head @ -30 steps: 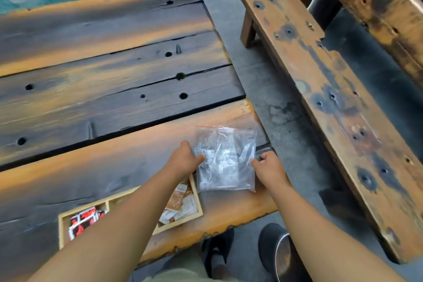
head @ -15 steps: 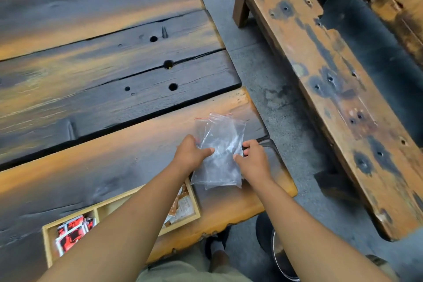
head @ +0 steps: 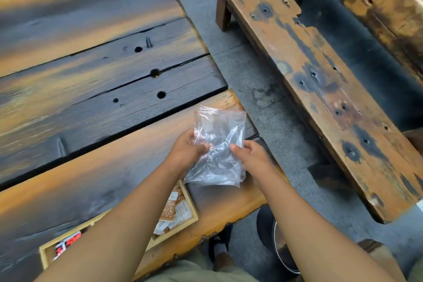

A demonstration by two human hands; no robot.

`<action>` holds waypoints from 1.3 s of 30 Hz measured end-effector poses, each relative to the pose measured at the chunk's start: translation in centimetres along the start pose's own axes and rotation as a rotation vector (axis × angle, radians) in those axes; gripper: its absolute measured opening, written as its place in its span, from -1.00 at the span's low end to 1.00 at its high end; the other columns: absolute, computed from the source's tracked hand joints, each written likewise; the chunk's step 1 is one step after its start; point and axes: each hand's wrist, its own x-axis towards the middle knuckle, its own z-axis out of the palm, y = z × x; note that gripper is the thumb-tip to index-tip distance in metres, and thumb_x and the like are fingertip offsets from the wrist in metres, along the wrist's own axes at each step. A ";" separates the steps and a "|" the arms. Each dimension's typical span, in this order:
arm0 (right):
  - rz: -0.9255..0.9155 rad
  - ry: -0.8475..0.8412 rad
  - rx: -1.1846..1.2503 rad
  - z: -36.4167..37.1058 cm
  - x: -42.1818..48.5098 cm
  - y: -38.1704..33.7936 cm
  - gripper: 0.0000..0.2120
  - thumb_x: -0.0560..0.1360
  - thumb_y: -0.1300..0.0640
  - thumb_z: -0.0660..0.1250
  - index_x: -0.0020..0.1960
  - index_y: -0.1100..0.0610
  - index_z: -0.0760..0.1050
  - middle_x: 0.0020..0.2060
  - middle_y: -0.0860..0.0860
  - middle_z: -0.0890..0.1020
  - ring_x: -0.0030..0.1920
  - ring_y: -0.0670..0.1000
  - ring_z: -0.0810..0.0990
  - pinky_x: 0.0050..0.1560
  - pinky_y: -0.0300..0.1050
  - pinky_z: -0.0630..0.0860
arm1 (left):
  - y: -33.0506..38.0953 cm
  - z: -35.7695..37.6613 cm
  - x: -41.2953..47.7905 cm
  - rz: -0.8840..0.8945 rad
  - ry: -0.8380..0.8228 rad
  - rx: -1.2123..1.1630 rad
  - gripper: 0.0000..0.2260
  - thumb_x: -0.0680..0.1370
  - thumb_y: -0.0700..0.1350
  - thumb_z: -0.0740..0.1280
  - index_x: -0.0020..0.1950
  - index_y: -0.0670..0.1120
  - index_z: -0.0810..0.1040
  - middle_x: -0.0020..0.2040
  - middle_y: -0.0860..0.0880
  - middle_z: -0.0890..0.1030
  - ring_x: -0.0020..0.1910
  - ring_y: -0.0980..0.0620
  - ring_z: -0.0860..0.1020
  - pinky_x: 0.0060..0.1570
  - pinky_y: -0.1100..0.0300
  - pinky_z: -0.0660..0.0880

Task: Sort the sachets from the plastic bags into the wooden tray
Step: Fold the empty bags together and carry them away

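A clear zip plastic bag is held up over the right end of the wooden table. My left hand pinches its left edge and my right hand grips its right edge. The bag looks crumpled; I cannot tell what is inside. Below my left forearm lies the wooden tray near the table's front edge. Its right compartment holds brown and white sachets; its left compartment holds red and white sachets. My arm hides the tray's middle.
The dark plank table stretches away to the left and back. A worn wooden bench runs along the right across a concrete gap. A round metal-rimmed bin and my shoe are on the floor below the table edge.
The bag has been lifted off the table and gathered narrower between my hands, which moved closer together. The view has shifted slightly.
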 end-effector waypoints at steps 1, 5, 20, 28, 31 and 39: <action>0.038 -0.025 0.054 -0.6 -0.5 0.0 -0.49 0.44 -0.09 0.47 0.26 0.15 0.48 0.07 0.06 0.66 0.03 0.05 0.67 -0.01 0.05 0.63 | 0.4 0.4 -0.2 0.007 -0.036 -0.017 -0.72 0.50 -0.37 0.37 0.18 -0.17 0.51 0.04 -0.22 0.67 0.02 -0.22 0.66 0.05 -0.15 0.60; 0.094 -0.084 0.310 -3.7 -2.9 0.1 -0.75 0.52 0.05 0.41 0.07 0.22 0.55 -0.05 0.11 0.71 -0.04 0.09 0.70 -0.03 -0.01 0.63 | 1.5 2.8 -1.1 0.026 -0.148 -0.036 -0.71 0.50 -0.40 0.35 0.18 -0.17 0.51 0.00 -0.19 0.68 -0.08 -0.15 0.68 -0.14 -0.02 0.64; -0.026 0.353 0.338 -17.8 -9.7 10.6 -0.74 0.48 0.18 0.41 -0.36 0.07 0.46 -0.46 0.02 0.49 -0.46 -0.03 0.40 -0.41 -0.21 0.34 | -1.8 19.3 -5.5 0.135 -0.264 0.460 -0.83 0.52 -0.39 0.25 -0.18 -0.15 0.42 -0.37 -0.11 0.50 -0.47 0.08 0.48 -0.42 0.24 0.42; 0.084 0.498 0.435 -26.0 -14.2 22.2 -0.73 0.51 0.22 0.39 -0.34 0.10 0.43 -0.47 0.05 0.45 -0.54 -0.07 0.33 -0.52 -0.27 0.29 | -8.5 29.6 -8.7 0.004 -0.439 0.603 -0.84 0.53 -0.37 0.30 -0.18 -0.14 0.54 -0.40 -0.04 0.49 -0.48 0.07 0.43 -0.45 0.29 0.39; 0.157 0.573 0.520 -27.2 -14.6 27.7 -0.73 0.52 0.26 0.37 -0.34 0.13 0.43 -0.49 0.04 0.46 -0.48 -0.01 0.35 -0.51 -0.26 0.29 | -12.8 33.8 -8.5 -0.059 -0.479 0.655 -0.87 0.54 -0.38 0.29 -0.12 -0.18 0.55 -0.37 -0.06 0.49 -0.52 0.14 0.44 -0.42 0.27 0.42; 0.370 0.686 0.664 -26.3 -9.9 40.6 -0.77 0.46 0.16 0.40 -0.36 0.09 0.51 -0.38 0.12 0.54 -0.32 0.07 0.51 -0.18 0.00 0.50 | -23.8 39.6 -1.5 -0.173 -0.587 0.957 -0.85 0.52 -0.39 0.29 -0.05 -0.15 0.51 -0.33 -0.11 0.52 -0.42 0.00 0.48 -0.37 0.17 0.47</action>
